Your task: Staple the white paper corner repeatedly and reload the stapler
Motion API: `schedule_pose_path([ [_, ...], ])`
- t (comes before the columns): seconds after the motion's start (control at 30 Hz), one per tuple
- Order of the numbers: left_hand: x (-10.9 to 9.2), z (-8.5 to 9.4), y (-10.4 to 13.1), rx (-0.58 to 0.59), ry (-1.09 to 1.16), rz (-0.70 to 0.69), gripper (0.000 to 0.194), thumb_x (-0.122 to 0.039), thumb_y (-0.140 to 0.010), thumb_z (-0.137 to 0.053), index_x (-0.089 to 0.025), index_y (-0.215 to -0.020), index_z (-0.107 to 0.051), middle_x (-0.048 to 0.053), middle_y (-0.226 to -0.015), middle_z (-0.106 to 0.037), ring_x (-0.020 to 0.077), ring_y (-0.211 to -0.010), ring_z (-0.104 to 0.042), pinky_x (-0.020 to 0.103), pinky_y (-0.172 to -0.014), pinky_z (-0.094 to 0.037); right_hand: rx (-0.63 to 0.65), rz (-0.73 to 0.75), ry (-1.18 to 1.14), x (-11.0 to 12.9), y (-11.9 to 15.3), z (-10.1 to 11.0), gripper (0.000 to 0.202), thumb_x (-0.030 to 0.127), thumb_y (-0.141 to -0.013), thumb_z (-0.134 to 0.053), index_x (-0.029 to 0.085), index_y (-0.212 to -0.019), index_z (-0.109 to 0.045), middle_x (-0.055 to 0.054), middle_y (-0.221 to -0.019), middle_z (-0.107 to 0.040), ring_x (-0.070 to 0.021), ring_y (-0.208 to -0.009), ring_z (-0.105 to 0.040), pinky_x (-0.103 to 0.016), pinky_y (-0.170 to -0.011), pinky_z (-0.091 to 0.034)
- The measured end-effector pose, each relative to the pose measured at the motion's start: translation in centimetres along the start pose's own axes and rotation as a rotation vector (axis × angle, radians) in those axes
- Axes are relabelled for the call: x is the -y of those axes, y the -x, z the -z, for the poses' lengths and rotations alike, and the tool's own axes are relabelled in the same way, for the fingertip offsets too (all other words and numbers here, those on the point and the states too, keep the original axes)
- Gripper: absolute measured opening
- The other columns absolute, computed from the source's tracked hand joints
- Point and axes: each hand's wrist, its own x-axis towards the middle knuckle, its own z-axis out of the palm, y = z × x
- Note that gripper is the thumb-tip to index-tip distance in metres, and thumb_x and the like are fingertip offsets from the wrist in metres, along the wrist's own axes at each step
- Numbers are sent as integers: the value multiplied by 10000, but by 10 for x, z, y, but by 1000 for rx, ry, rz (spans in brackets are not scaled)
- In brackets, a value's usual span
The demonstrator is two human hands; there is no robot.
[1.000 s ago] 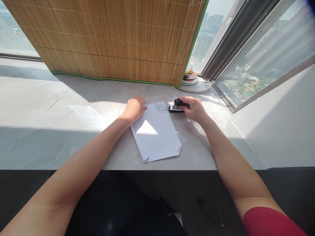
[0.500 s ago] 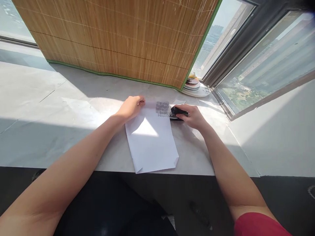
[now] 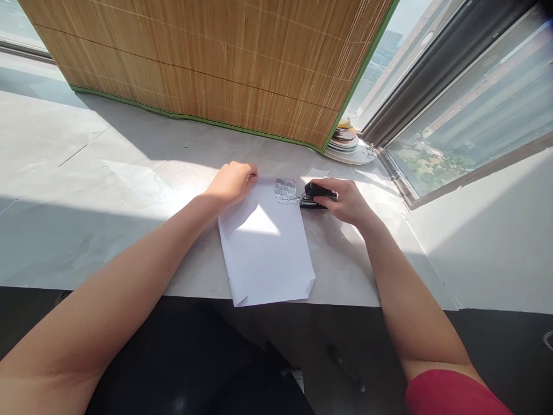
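Note:
White paper (image 3: 268, 259) lies on the pale ledge, its near edge at the ledge's front and its near corners folded. My left hand (image 3: 235, 181) is closed at the paper's upper left corner, fingertips pinched on it. Around a black stapler (image 3: 317, 196) my right hand (image 3: 345, 199) is wrapped, at the paper's upper right edge. The stapler's front end meets that edge. Many staples (image 3: 286, 191) form a dense patch in rows on the paper, just left of the stapler.
Behind the paper hangs a bamboo blind (image 3: 207, 63) with a green border. A stack of round plates (image 3: 345, 144) stands in the window corner at the back right. Loose staples are scattered on the ledge (image 3: 129, 230). A white wall (image 3: 496, 230) rises at right.
The view has shifted slightly. My right hand and the stapler sit slightly farther right of the staple patch. Both hands keep their hold.

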Motion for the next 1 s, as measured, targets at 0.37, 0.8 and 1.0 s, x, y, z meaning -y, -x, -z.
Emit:
schedule_pose_path([
  [0.37, 2, -1, 2, -12, 56, 20, 236, -326, -1001, -612, -250, -1120, -802, 110, -1068, -773, 339, -1087, -694, 443, -968, -564, 34, 27, 18, 9, 2, -2, 381, 318, -902, -741, 276, -1273, -815, -68, -1219, -811, -314, -1118, -753, -519, -1010, -607],
  [0.8, 3, -4, 0, -37, 139, -19, 227, -318, -967, -616, -260, -1090, -797, 83, -1115, -792, 317, -1112, -692, 443, -1002, -574, 54, 44, 48, 22, 1, -6, 394, 302, -914, -708, 288, -1295, -807, -55, -1197, -814, -301, -1049, -737, -502, -995, -592],
  [1.0, -1, -6, 1, -7, 155, -35, 195, -299, -970, -636, -239, -1061, -799, 89, -1107, -789, 306, -1112, -698, 424, -1025, -572, 47, 72, 51, 28, 0, -14, 400, 299, -930, -689, 281, -1317, -789, -65, -1205, -799, -304, -1072, -716, -498, -1021, -570],
])
